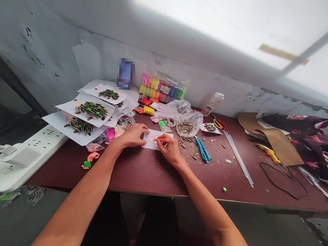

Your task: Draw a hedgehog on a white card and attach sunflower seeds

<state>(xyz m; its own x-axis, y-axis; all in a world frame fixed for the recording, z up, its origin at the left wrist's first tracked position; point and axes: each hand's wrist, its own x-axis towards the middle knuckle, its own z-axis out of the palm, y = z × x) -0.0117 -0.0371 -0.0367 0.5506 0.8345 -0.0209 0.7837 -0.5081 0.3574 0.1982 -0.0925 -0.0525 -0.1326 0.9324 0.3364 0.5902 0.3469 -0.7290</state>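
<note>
The light, flimsy paper sheet (149, 144) is pressed flat by the spread left hand (133, 135), an orange pencil (164, 140) pinched in the right hand (169, 149).

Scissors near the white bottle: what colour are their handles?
The scissors have yellow and red handles, shown best in the head view.

Seed-covered paper cards (91, 110) lay fanned to my left on the maroon surface (140, 176), by a bag of coloured modelling clay (161, 87). To my right: a blue craft knife (202, 150), red-and-yellow scissors (218, 123), clear glue sticks (238, 159), floral fabric (296, 139).
</note>
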